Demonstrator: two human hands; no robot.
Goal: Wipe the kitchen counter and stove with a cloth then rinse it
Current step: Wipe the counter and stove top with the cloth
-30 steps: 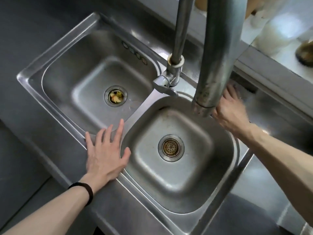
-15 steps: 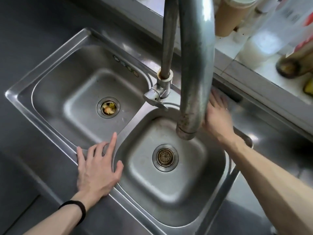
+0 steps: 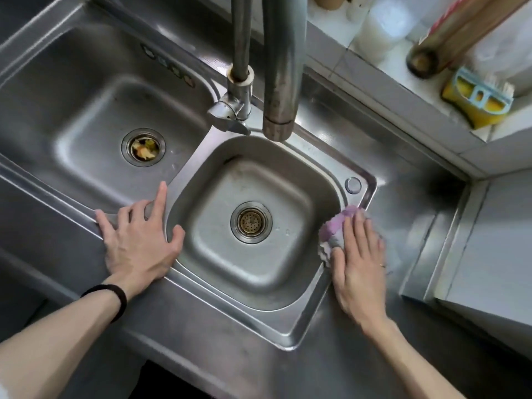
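Steel counter [image 3: 408, 214] by sink [image 3: 288, 338], right hand [image 3: 359, 263] flat atop purple cloth [image 3: 331, 231], left hand [image 3: 135, 243] spread empty on sink rim

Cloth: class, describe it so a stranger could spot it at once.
Find the double steel sink. On the rim right of its smaller basin, the right hand lies flat on the cloth. It alone is soft, lilac and grey amid steel.
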